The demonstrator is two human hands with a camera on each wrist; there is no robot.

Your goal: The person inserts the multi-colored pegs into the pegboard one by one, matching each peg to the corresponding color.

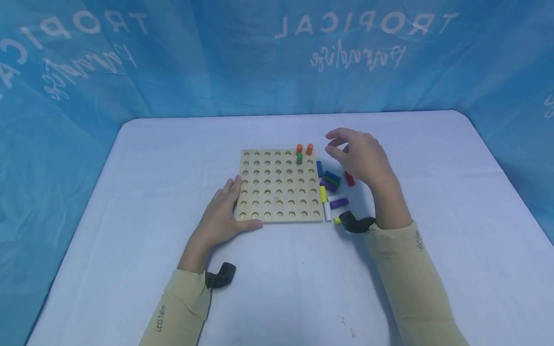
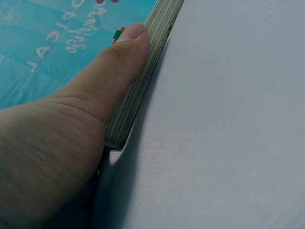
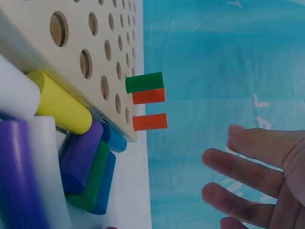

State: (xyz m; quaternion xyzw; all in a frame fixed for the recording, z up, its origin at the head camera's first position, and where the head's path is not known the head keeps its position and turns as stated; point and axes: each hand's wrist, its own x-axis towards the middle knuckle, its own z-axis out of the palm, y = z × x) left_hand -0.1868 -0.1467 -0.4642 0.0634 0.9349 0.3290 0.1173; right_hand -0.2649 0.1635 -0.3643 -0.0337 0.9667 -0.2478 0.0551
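Note:
A square wooden pegboard [image 1: 261, 177] with rows of round holes lies on the table. My left hand [image 1: 220, 214] rests against its near left corner, fingers along the left side and the thumb [image 2: 107, 64] straight along the front edge. Two orange pegs [image 1: 309, 149] and a green peg [image 1: 299, 159] stand upright in holes at the far right corner. Past that corner, my right hand [image 1: 361, 156] hovers with nothing in its loosely bent, spread fingers. In the right wrist view, a gap separates its fingertips from the green peg [image 3: 145, 82].
Loose pegs lie along the board's right side: a yellow peg [image 3: 62, 102], a blue peg [image 1: 319, 168], a red peg [image 1: 350, 179], a purple peg [image 1: 339, 203], a white peg [image 1: 327, 212] and several others. A blue printed curtain [image 1: 259, 72] hangs behind the white table [image 1: 173, 158].

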